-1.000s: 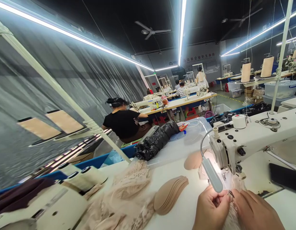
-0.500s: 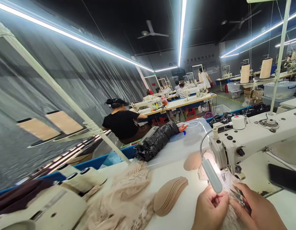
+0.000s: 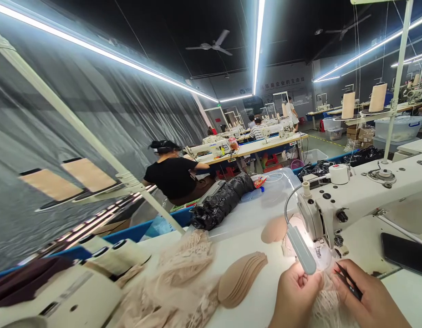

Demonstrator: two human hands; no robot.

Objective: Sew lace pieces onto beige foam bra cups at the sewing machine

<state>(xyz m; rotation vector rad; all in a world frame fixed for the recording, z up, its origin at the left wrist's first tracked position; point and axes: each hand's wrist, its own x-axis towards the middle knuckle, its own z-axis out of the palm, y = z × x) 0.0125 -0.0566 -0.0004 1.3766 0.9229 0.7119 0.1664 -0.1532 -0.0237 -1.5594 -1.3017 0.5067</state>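
My left hand (image 3: 297,291) is closed, its thumb and fingers pinching the edge of pale lace fabric (image 3: 328,304) below the sewing machine's head (image 3: 315,216). Dark thread snips (image 3: 354,289) rest in my closed right hand (image 3: 371,294), blades pointing up and left. The thumb and fingertips of that hand also touch the lace. A grey gooseneck lamp (image 3: 301,249) lights the work and covers part of the fabric and my left fingertips. The needle area is mostly hidden. To the left of my hands lies a stack of beige moulded cups (image 3: 241,279).
Loose beige lace (image 3: 173,282) spreads along the table's left side. One more beige cup (image 3: 274,229) lies behind the lamp. A black phone (image 3: 405,253) sits at right. A plastic-wrapped black bundle (image 3: 222,200) and a co-worker in black (image 3: 171,175) are beyond the table.
My right hand has shifted slightly, and the snips' blades have swung from beside the lace to point more upward, away from it. More lace shows between my hands.
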